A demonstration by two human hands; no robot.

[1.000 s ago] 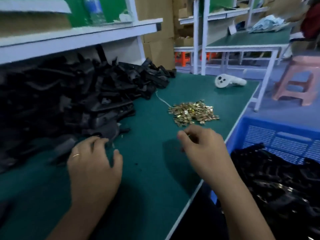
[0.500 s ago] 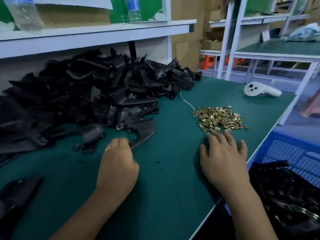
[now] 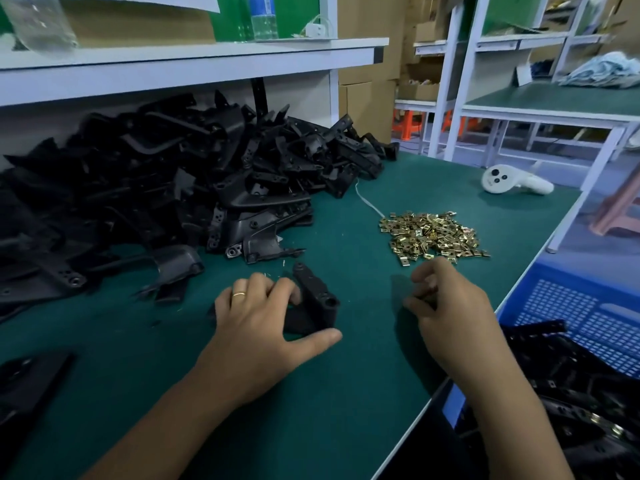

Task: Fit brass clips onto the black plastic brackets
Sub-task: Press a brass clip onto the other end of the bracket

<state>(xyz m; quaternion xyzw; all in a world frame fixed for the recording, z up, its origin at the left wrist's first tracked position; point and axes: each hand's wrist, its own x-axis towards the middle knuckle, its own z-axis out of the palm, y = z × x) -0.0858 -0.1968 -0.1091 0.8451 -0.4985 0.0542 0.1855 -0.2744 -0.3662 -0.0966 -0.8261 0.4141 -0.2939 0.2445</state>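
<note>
No readable writing or brand is seen anywhere; the label on the bottle point(image 3: 264, 15) on the shelf point(image 3: 194, 60) is blurred.

A matte black plastic bracket point(image 3: 313, 304), angular with a round boss and holes, is gripped by the left hand point(image 3: 263, 317) on the green table point(image 3: 311, 410): fingers are curled over its far edge and the thumb is stretched along its near side. A thin gold ring is worn on that hand.

The right hand point(image 3: 446, 306) is held just short of the clips point(image 3: 434, 237), its fingers curled together as if pinching (whether a clip is held between them cannot be told).

The clips are small, shiny, folded brass pieces, heaped loosely right of centre. A large pile point(image 3: 166, 188) of black brackets, ribbed and pierced with screw holes, is spread across the table's left and rear.

A smooth white controller point(image 3: 512, 181) is lying near the far right edge. Beside the table a blue perforated crate point(image 3: 571, 306) is seen, with black brackets in it, some showing glints of brass.
</note>
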